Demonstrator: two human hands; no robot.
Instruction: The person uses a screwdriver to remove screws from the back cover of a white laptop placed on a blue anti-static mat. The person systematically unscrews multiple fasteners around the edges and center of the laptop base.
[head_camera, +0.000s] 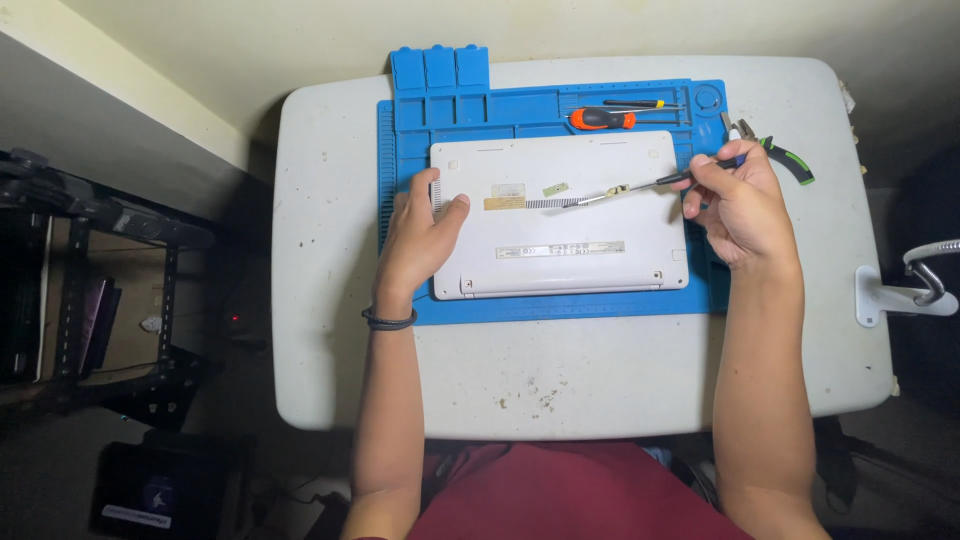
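The white laptop (560, 215) lies underside up on the blue mat (400, 140), long axis left-right. My left hand (420, 235) presses flat on its left edge; my right hand (740, 205) pinches a screwdriver (640, 187), tip pointing left at the laptop's middle.

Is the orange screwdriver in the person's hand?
No, the orange-handled screwdriver lies on the blue silicone work mat above the white laptop, while the right hand holds a thin dark-handled tool.

A white plastic laptop (560, 215) lay underside-up at centre; a slim black-handled metal screwdriver (640, 184) slanted across its two-o'clock corner.
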